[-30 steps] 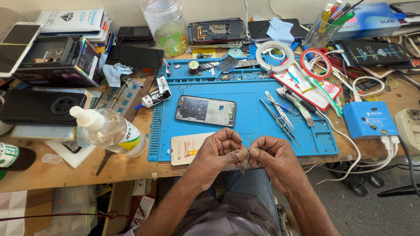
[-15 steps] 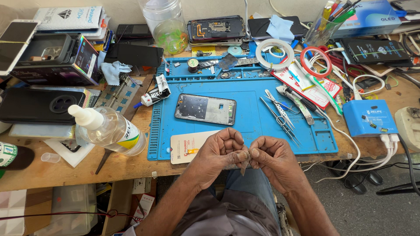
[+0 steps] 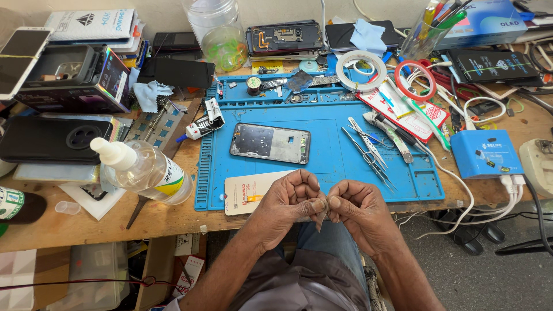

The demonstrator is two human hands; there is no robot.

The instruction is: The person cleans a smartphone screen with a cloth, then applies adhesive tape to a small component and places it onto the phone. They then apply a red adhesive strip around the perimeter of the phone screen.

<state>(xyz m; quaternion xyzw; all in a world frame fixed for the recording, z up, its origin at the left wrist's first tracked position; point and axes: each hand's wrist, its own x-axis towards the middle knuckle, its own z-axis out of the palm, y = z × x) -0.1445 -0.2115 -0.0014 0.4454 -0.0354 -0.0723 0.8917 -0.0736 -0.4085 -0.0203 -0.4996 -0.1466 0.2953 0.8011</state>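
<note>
My left hand (image 3: pixel 288 201) and my right hand (image 3: pixel 356 208) meet at the front edge of the blue work mat (image 3: pixel 334 161). Between their thumbs and fingertips they pinch a small thin flat piece (image 3: pixel 320 216), which hangs down between them; what it is cannot be told. Just beyond the hands, on the mat, lies an opened phone frame (image 3: pixel 270 143) with its inside facing up. A pale card (image 3: pixel 249 193) lies at the mat's front edge beside my left hand.
Tweezers (image 3: pixel 368 151) lie right of the phone frame. A clear squeeze bottle (image 3: pixel 141 170) lies on the wooden bench at left. Tape rolls (image 3: pixel 361 62), a jar (image 3: pixel 219 31), phones, boxes and a blue box with white cables (image 3: pixel 484 154) crowd the back and right.
The two hands have drawn slightly closer together and shifted a little left, still working the small piece between the fingertips. Nothing on the bench has moved.
</note>
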